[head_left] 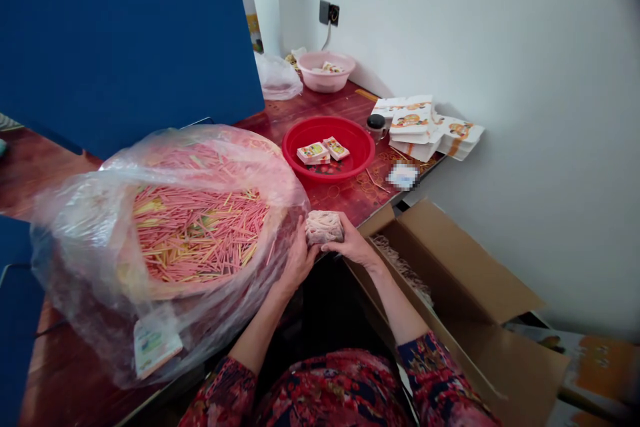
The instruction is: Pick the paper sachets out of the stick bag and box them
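Note:
Both hands hold a compact bundle of pale, pinkish-white strands point(325, 227) above the table's front edge. My left hand point(298, 255) presses against its left side, fingers pointing up. Around its right side and underside curls my right hand point(356, 244). Just left of my hands stands a wide basin in clear plastic film point(80, 233), filled with thin pink and yellow sticks point(200, 230). Beyond the bundle is a red basin point(329, 175) with small printed packs point(313, 152) in it.
An open cardboard box point(450, 253) with pale strands point(403, 267) stands below right. Stacked printed cartons point(413, 121), a black-lidded jar point(376, 123) and loose rubber bands lie at the back right. A pink basin point(327, 80) is farther back. A blue panel point(125, 33) rises at left.

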Tool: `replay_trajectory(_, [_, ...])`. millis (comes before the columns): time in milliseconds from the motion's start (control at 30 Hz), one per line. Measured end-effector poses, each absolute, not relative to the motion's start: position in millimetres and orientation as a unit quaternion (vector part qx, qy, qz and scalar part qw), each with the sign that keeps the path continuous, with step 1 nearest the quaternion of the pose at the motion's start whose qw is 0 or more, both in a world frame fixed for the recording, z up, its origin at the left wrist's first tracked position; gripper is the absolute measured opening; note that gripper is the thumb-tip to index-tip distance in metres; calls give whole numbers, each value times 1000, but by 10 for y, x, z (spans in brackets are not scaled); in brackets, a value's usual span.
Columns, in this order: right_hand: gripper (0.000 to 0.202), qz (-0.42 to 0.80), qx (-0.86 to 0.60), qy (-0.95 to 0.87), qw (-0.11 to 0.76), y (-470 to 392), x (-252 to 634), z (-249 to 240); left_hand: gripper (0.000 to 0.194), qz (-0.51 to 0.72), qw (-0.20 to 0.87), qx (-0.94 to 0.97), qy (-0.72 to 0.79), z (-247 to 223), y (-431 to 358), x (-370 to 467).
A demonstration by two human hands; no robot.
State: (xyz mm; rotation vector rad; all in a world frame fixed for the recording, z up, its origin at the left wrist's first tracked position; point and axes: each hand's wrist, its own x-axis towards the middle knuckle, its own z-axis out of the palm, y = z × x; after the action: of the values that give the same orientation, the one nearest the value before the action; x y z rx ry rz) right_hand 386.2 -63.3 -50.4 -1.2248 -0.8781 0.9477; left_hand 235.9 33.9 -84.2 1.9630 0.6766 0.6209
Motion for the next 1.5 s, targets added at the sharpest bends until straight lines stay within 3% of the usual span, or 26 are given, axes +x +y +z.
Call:
replay_trajectory(167, [60, 367, -539, -325, 684, -523, 3770, -542, 67, 283, 451, 801, 274, -663, 262, 2414])
replay_trajectory(367, [67, 289, -567, -330, 697, -368, 3889, -408, 61, 328, 530, 742, 249, -549, 256, 2594])
replay_trajectory(600, [80, 336, -621, -378, 599, -452, 4083, -402, 94, 209, 505, 808, 221, -804, 478, 2547])
replay_trajectory(767, [81, 376, -562, -373, 636, -480, 4035, -503, 74, 237, 497, 814, 186, -835, 482, 2545])
replay_trajectory(900, [77, 325, -554, -334, 690, -361, 3909, -551, 64, 280, 500, 790, 219, -823, 382, 2631])
replay_trajectory(1033, [81, 315, -535, -346, 704, -293, 3933, -514, 68, 312, 493, 781, 222, -793, 340, 2650])
replay_trajectory(1200, [83, 419, -521, -391, 633, -332, 4107, -550, 79, 268, 462, 820, 206, -806, 448, 2600])
replay_trajectory(1500, [85, 382, -511, -368, 677, -248, 4041, -536, 60, 292, 450, 817, 210, -846, 452, 2665])
